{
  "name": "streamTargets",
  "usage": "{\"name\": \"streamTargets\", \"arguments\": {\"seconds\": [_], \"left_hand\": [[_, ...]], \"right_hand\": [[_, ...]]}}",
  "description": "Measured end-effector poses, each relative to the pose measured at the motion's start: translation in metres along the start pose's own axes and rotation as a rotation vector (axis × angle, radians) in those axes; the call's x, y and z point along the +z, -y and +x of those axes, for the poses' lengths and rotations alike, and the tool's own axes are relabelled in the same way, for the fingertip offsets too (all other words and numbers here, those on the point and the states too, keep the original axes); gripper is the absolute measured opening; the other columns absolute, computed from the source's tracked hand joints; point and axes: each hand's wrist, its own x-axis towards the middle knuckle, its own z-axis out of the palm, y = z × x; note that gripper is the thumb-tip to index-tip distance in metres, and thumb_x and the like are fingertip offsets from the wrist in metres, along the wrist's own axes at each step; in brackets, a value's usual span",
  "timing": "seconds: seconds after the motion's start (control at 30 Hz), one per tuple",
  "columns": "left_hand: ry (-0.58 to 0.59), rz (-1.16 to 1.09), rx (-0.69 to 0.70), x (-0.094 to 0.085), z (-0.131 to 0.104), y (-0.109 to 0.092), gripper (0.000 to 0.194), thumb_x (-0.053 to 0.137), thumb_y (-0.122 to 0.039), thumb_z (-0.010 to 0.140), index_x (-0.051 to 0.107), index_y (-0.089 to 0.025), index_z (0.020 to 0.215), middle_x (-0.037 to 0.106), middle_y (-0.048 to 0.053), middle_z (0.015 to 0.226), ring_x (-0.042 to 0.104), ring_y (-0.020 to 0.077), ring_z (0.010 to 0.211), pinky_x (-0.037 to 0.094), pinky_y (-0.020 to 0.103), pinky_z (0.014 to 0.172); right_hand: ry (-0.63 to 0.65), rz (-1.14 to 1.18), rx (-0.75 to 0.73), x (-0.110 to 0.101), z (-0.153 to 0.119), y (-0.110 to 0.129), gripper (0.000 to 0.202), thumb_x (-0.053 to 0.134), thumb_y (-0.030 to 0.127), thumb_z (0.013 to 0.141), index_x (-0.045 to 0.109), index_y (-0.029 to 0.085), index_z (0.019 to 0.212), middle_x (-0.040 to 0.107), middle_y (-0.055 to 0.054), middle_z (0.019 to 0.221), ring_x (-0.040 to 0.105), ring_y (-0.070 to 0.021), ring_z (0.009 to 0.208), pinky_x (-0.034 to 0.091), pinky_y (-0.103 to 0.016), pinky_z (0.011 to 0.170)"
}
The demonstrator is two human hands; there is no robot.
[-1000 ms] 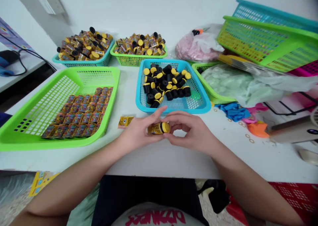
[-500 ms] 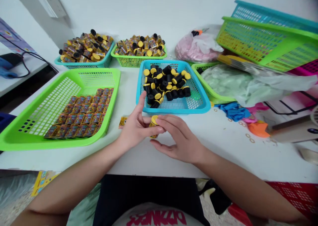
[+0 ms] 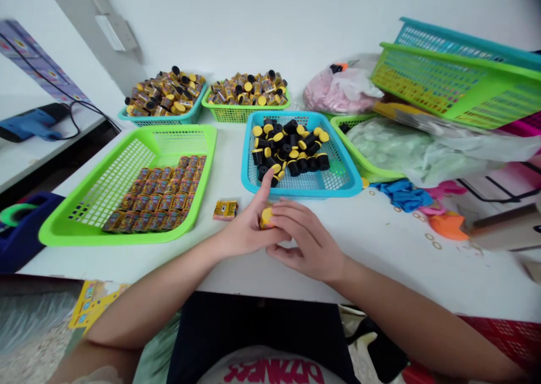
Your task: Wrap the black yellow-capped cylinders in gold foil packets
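Observation:
A small yellow-topped canister is held between my two hands, its body mostly covered by fingers. My left hand grips it from the left, index finger stretched out toward the blue basket. From the right, the bent fingers of my right hand press around the same canister. A flat stack of yellow printed labels lies on the table left of my hands. Behind them, the blue basket holds black canisters with yellow caps. The green basket at left holds rows of wrapped canisters.
Two baskets of wrapped canisters stand along the wall. Bags and stacked baskets crowd the right, near blue scraps. A tape dispenser and a blue heat gun are at left.
The view has shifted, so the table's contents appear farther right. Both hands have closed in around the canister, whose yellow top is now turned more toward the camera. The label stack is more fully visible.

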Motion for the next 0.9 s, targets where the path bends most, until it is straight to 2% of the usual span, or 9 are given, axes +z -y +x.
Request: {"name": "streamTargets", "arguments": {"seconds": [0.1,0.17,0.27,0.33,0.4,0.47,0.5,0.7,0.9], "left_hand": [[-0.291,0.338,0.06,0.003,-0.004,-0.018,0.061,0.076,-0.022,0.077,0.052,-0.022,0.133,0.066,0.0,0.089,0.065,0.0114,0.076,0.054,0.022,0.069],[-0.419,0.525,0.071,-0.001,-0.014,-0.035,0.036,0.08,-0.03,0.075,0.062,-0.02,0.105,0.069,0.001,0.089,0.068,0.0137,0.08,0.056,0.024,0.073],[-0.538,0.757,0.091,-0.023,-0.037,-0.064,0.028,0.078,-0.04,0.078,0.065,-0.02,0.093,0.074,0.004,0.098,0.071,0.0171,0.081,0.058,0.027,0.073],[-0.608,0.933,0.096,-0.049,-0.049,-0.084,0.029,0.078,-0.044,0.078,0.067,-0.021,0.092,0.075,0.004,0.095,0.072,0.0181,0.078,0.057,0.027,0.069],[-0.674,1.116,0.054,-0.083,-0.053,-0.101,0.031,0.078,-0.048,0.077,0.067,-0.021,0.088,0.075,0.002,0.084,0.07,0.0177,0.071,0.052,0.026,0.062],[-0.734,1.26,-0.02,-0.119,-0.049,-0.113,0.03,0.076,-0.05,0.078,0.066,-0.022,0.083,0.073,0.0,0.074,0.067,0.0168,0.065,0.047,0.024,0.058],[-0.756,1.305,-0.06,-0.137,-0.045,-0.117,0.029,0.073,-0.05,0.081,0.065,-0.023,0.08,0.073,-0.001,0.071,0.067,0.0164,0.064,0.045,0.024,0.057],[-0.736,1.365,-0.3,-0.22,-0.013,-0.102,0.028,0.072,-0.045,0.08,0.061,-0.02,0.075,0.069,-0.005,0.065,0.063,0.0136,0.064,0.043,0.022,0.062],[-0.663,1.375,-0.631,-0.253,0.01,-0.067,0.023,0.074,-0.036,0.082,0.067,-0.014,0.087,0.074,0.003,0.084,0.066,0.0168,0.074,0.047,0.027,0.071]], "right_hand": [[0.014,-0.061,-0.005,-0.002,0.002,-0.005,0.064,0.063,0.012,0.084,0.043,0.025,0.144,0.066,-0.009,0.114,0.061,-0.0286,0.119,0.056,-0.051,0.099],[0.013,-0.066,-0.002,-0.007,0.007,-0.01,0.066,0.066,0.017,0.085,0.041,0.027,0.146,0.065,-0.009,0.118,0.061,-0.0272,0.121,0.055,-0.048,0.1],[0.077,-0.12,0.178,-0.022,0.025,-0.035,0.054,0.068,0.035,0.088,0.052,0.022,0.138,0.062,-0.013,0.125,0.06,-0.027,0.12,0.053,-0.046,0.103],[0.228,-0.238,0.423,-0.033,0.04,-0.067,0.035,0.059,0.038,0.093,0.064,0.018,0.122,0.064,-0.014,0.121,0.062,-0.0273,0.116,0.051,-0.044,0.104],[0.51,-0.392,0.629,-0.041,0.051,-0.104,0.036,0.054,0.034,0.094,0.066,0.011,0.119,0.064,-0.018,0.119,0.063,-0.03,0.114,0.049,-0.044,0.103],[0.807,-0.505,0.719,-0.043,0.056,-0.138,0.044,0.055,0.033,0.093,0.059,0.012,0.132,0.06,-0.02,0.128,0.062,-0.0298,0.114,0.049,-0.041,0.101],[0.862,-0.532,0.731,-0.042,0.057,-0.152,0.045,0.059,0.03,0.09,0.06,0.011,0.131,0.06,-0.021,0.128,0.061,-0.0316,0.117,0.048,-0.041,0.101],[0.944,-0.614,0.759,-0.03,0.051,-0.176,0.036,0.058,0.003,0.079,0.07,0.008,0.112,0.068,-0.022,0.104,0.067,-0.0332,0.101,0.052,-0.04,0.086],[0.798,-0.627,0.749,-0.043,0.055,-0.161,0.05,0.063,0.014,0.082,0.059,0.012,0.132,0.058,-0.022,0.129,0.068,-0.0296,0.102,0.054,-0.038,0.088]]}}
